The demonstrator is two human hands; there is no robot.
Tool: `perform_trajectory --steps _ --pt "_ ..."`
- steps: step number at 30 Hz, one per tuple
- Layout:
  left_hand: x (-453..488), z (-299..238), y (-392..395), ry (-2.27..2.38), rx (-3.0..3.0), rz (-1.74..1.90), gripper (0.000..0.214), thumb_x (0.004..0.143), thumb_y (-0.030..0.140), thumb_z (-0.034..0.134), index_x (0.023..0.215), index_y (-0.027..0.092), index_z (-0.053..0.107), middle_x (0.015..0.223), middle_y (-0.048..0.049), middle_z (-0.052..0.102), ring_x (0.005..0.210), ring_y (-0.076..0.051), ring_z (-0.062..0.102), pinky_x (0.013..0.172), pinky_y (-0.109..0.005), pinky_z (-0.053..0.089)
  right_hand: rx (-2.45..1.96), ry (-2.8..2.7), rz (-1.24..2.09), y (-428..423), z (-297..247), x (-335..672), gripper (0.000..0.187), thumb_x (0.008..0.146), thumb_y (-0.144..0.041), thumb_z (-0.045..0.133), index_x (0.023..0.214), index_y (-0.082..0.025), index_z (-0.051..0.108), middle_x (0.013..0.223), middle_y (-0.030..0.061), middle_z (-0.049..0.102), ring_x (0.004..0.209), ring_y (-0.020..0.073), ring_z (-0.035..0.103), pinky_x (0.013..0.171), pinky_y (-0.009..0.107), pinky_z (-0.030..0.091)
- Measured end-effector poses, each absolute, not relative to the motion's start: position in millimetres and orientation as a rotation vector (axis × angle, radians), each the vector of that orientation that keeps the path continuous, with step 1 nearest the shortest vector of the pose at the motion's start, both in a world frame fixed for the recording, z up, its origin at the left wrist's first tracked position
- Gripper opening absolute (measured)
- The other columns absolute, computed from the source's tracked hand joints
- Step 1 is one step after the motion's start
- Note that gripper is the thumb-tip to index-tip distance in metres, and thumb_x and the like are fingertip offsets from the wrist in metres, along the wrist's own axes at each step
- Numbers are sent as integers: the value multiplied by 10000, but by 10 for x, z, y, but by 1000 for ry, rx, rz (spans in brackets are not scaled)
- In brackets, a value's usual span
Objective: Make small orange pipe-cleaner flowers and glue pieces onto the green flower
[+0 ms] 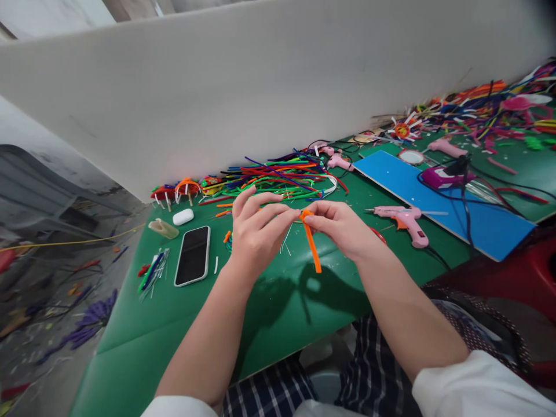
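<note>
Above the green table, my right hand (332, 223) pinches an orange pipe cleaner (313, 249) between thumb and index finger. Its top is bent into a small loop, and a straight tail hangs down. My left hand (260, 229) meets it from the other side, thumb and index finger closed at the loop, while the other fingers are raised and spread. The exact contact of the left fingertips is partly hidden. Behind the hands lies a pile of coloured pipe cleaners (282, 174). A pink glue gun (406, 220) rests to the right of my right hand.
To the left are a phone (192, 256), a white earbud case (183, 216) and a bundle of thin stems (154, 272). A blue board (490, 231) with a purple glue gun (445, 176) and cables lies at right. A pale partition (243, 87) closes off the back.
</note>
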State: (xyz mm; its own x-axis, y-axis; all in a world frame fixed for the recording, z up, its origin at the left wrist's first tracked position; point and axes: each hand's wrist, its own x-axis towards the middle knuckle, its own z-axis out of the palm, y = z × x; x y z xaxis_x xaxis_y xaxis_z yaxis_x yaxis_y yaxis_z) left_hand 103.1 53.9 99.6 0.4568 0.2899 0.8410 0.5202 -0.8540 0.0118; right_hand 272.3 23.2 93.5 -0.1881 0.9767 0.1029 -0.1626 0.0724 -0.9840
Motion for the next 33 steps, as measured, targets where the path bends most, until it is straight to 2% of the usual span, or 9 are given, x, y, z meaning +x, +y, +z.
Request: perform_trajectory --steps 6,12,25,33 --pt "1012 1079 494 -737 -2506 -1237 102 793 224 570 846 258 649 748 17 676 862 -151 581 968 -395 323 -1003 -1362 1195 205 964 2717 173 696 -335 643 739 -173 602 692 -22 581 642 95 541 625 231 446" --pt "994 1133 467 -749 -2540 -1088 112 810 241 542 850 268 643 768 21 673 881 -154 571 980 -401 303 -1084 -1455 1015 199 949 2725 162 702 -327 631 739 -169 626 712 -7 617 658 113 549 607 237 437" --pt "958 1163 451 -701 -2541 -1086 125 806 231 546 839 275 659 780 19 684 838 -145 578 965 -400 331 -949 -1386 1371 205 960 2749 49 677 -210 616 664 -170 591 598 -40 564 582 86 539 588 221 451" --pt "1022 1149 427 -813 -2600 -1268 81 779 243 571 769 231 650 719 6 671 745 -139 594 891 -360 402 -828 -1205 1484 194 954 2643 101 654 -245 656 671 -169 591 595 -42 557 558 82 536 586 235 467"
